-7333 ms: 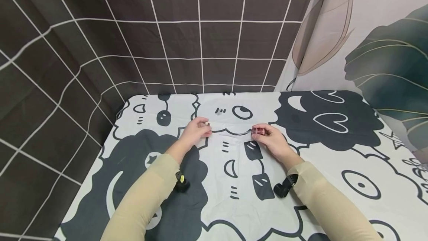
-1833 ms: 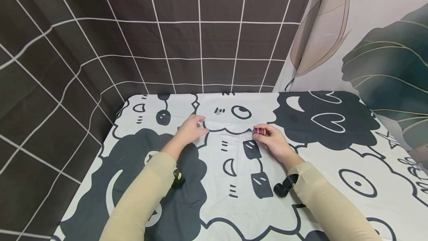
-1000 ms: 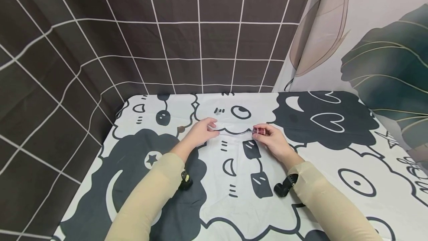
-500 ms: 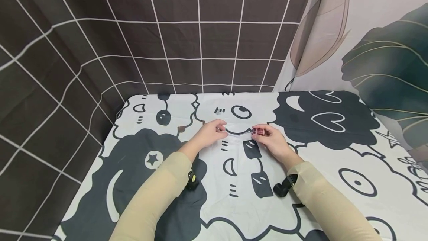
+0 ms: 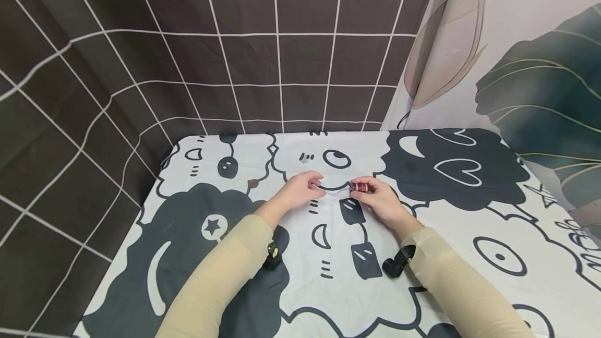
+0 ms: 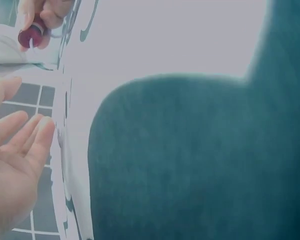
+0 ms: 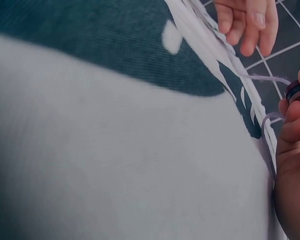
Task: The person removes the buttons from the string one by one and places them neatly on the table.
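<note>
My right hand [image 5: 384,203] pinches a small red-and-white striped cylinder [image 5: 359,187] between thumb and fingers, held over the printed cloth. In the left wrist view the red round end of this cylinder [image 6: 30,38] shows, a pale cord coming out of its middle. Cord [image 7: 266,78] leaves both ends of it in the right wrist view. Just left of the cylinder is my left hand [image 5: 299,192], its fingers spread and relaxed near the cord. Nothing sits in the left fingers [image 6: 40,142]. A small brown round piece [image 5: 253,183] lies on the cloth to the left.
A white cloth [image 5: 338,291] with dark cartoon prints covers the surface. Behind and at the left hangs a dark curtain [image 5: 305,56] with a white grid. A leaf-patterned curtain [image 5: 549,82] stands at the right.
At 7.3 s ago my left hand pinched a small pale piece; now it holds nothing. Lately it has moved right toward the cylinder, uncovering the brown piece. My right hand keeps its hold.
</note>
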Demonstrator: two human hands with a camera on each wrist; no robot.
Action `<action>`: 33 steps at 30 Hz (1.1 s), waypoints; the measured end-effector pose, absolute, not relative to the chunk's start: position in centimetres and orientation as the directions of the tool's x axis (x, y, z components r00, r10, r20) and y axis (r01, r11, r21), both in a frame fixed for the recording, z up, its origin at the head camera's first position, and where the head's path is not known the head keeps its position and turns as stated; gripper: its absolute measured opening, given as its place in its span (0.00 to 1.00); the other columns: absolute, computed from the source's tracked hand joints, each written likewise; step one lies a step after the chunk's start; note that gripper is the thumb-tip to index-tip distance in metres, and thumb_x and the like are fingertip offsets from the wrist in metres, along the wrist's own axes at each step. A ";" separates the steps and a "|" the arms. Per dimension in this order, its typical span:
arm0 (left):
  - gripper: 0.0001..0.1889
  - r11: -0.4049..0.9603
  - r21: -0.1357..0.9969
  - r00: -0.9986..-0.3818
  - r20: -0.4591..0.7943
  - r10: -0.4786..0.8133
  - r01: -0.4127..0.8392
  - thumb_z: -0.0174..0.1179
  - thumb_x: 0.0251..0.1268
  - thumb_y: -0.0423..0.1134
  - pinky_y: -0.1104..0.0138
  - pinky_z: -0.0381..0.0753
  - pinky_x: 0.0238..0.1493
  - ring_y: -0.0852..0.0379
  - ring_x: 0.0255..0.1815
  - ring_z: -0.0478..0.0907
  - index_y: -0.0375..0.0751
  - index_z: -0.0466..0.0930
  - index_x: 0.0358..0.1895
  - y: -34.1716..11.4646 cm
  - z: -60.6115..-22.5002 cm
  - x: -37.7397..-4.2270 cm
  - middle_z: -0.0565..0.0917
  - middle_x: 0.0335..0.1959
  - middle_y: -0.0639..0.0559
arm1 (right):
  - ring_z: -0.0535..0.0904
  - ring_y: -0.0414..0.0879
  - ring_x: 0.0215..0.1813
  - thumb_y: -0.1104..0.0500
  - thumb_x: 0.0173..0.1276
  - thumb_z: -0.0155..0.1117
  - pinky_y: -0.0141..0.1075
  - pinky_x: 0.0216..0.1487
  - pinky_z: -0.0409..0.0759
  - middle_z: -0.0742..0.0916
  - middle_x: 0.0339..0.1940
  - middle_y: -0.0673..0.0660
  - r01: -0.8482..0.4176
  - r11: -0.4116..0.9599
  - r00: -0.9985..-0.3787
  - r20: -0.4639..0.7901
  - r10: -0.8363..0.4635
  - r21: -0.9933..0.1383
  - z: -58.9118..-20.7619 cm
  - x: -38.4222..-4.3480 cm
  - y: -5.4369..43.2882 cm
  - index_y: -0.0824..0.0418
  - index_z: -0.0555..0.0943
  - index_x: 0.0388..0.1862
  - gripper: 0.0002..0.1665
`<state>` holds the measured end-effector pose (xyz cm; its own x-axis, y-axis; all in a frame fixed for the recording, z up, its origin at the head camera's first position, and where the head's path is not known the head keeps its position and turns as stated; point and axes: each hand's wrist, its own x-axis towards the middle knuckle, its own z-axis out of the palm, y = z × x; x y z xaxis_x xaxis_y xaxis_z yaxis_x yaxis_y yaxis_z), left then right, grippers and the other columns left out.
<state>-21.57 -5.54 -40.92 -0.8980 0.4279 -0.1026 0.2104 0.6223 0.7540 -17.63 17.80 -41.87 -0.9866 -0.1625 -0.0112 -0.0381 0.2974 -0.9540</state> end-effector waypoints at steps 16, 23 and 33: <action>0.23 0.568 0.791 -0.865 -0.105 0.492 0.227 0.60 0.62 0.43 0.68 0.75 0.47 0.58 0.47 0.78 0.42 0.73 0.60 -4.3 -41.2 -21.5 0.82 0.45 0.53 | 0.73 0.50 0.43 0.57 0.56 0.71 0.32 0.40 0.73 0.80 0.46 0.60 -0.072 0.357 -0.986 0.012 -0.167 -0.931 -43.6 -18.5 18.3 0.61 0.79 0.52 0.24; 0.24 0.530 0.825 -0.856 -0.120 0.502 0.195 0.60 0.63 0.45 0.70 0.77 0.40 0.61 0.41 0.78 0.41 0.73 0.60 -3.5 -41.1 -21.4 0.81 0.44 0.53 | 0.74 0.48 0.40 0.59 0.57 0.70 0.30 0.37 0.74 0.81 0.43 0.59 -0.084 0.351 -0.984 0.023 -0.175 -0.933 -43.0 -18.4 17.7 0.63 0.79 0.53 0.24; 0.21 0.482 0.857 -0.826 -0.134 0.547 0.180 0.60 0.62 0.43 0.69 0.77 0.33 0.60 0.33 0.78 0.41 0.74 0.58 -2.9 -41.3 -21.6 0.82 0.40 0.52 | 0.74 0.45 0.33 0.59 0.57 0.70 0.30 0.29 0.73 0.80 0.38 0.57 -0.109 0.312 -0.979 0.048 -0.196 -0.944 -43.4 -18.8 17.5 0.63 0.79 0.52 0.23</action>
